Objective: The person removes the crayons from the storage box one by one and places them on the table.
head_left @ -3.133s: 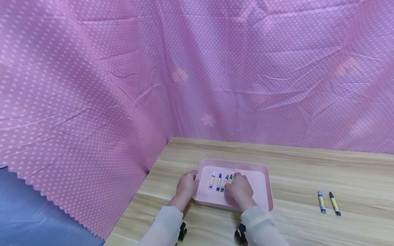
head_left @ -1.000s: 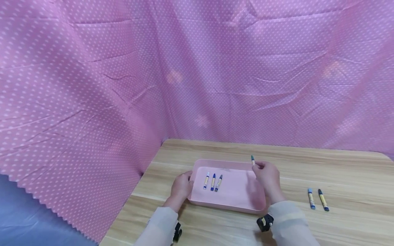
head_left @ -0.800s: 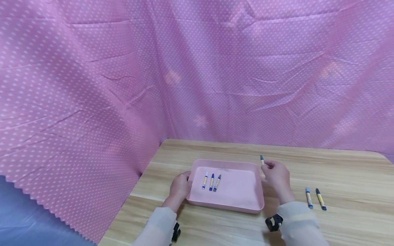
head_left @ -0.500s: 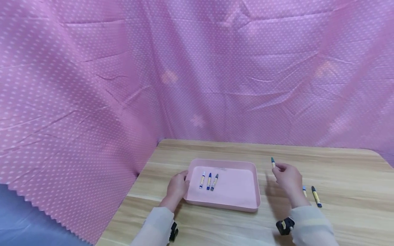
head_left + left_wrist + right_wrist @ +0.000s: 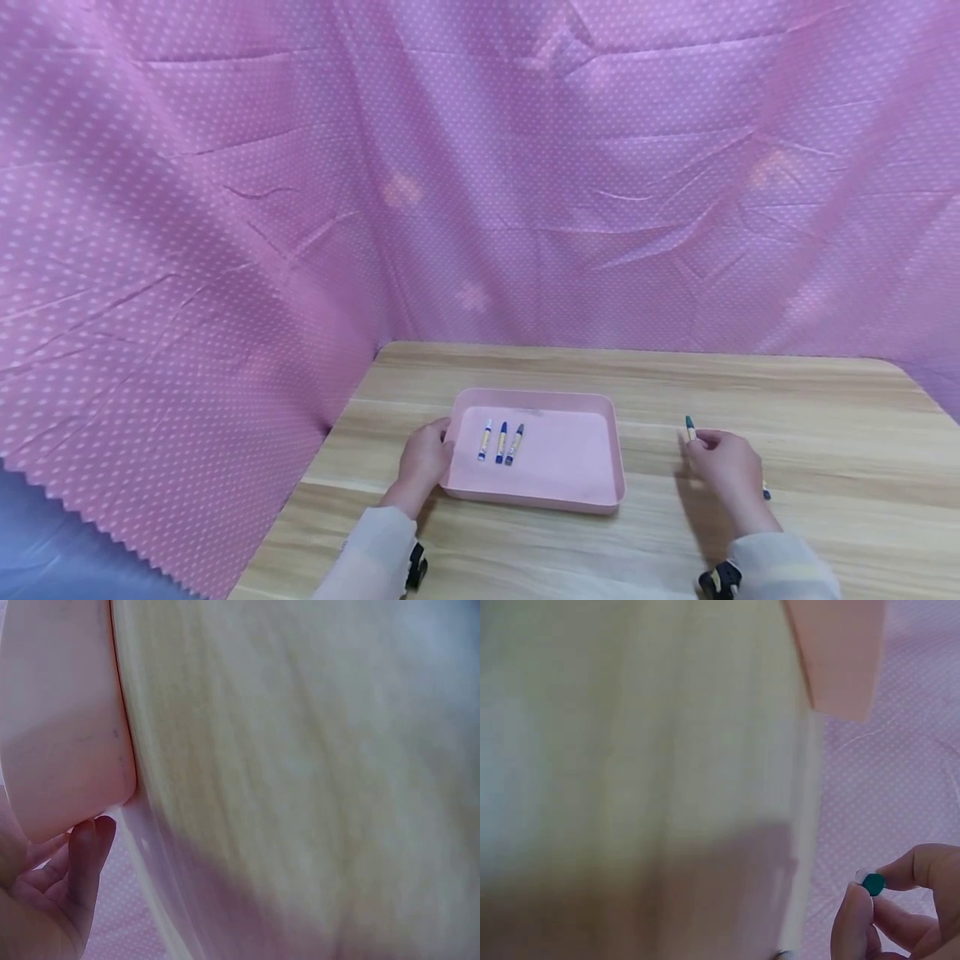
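Observation:
My right hand (image 5: 727, 468) pinches a green-tipped crayon (image 5: 691, 427) between thumb and fingertips, above the table to the right of the pink tray. The right wrist view shows the crayon's round green end (image 5: 874, 884) at the fingertips. My left hand (image 5: 423, 457) grips the left side of the pink tray (image 5: 570, 501), its thumb at the tray's corner in the left wrist view. Inside the tray, to the left, lie a white crayon (image 5: 485, 440), a blue crayon (image 5: 501, 442) and a grey crayon (image 5: 514, 445), side by side.
On the wooden table (image 5: 555, 550), the dark end of another crayon (image 5: 766, 492) shows behind my right hand, which covers the rest of it. A pink dotted cloth (image 5: 480, 183) hangs behind the table and along its left side.
My right hand has lifted the green crayon out of the tray, carried it right past the rim and lowered it somewhat, now covering the two table crayons. My left hand stays at the tray.

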`<action>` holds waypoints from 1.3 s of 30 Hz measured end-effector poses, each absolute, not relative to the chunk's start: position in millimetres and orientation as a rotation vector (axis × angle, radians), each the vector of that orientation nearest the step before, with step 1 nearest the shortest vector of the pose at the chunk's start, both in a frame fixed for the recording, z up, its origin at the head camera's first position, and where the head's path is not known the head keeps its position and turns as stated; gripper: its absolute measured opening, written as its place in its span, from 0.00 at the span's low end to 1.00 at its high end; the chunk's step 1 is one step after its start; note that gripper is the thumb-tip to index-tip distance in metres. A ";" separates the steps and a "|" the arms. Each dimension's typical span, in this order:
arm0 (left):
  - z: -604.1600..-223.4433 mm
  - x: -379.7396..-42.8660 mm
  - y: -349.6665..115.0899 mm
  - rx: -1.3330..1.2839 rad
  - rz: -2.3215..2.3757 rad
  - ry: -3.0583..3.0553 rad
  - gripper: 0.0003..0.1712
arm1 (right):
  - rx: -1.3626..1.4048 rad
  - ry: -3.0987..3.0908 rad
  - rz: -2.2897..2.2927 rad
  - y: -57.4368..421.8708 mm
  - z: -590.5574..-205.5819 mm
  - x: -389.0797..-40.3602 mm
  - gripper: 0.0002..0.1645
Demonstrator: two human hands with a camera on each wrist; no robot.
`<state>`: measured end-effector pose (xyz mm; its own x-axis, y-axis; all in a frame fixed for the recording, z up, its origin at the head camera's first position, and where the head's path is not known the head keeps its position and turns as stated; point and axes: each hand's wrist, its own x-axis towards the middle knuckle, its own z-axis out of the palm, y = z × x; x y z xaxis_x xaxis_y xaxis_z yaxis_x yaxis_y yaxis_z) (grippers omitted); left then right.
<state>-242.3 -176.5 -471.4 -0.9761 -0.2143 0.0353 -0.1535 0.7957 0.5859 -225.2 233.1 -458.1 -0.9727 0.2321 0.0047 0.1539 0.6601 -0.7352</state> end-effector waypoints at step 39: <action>-471.5 -240.0 -176.2 0.232 -0.879 -2.870 0.23 | -0.329 -3.085 1.044 237.8 -457.2 -209.3 0.14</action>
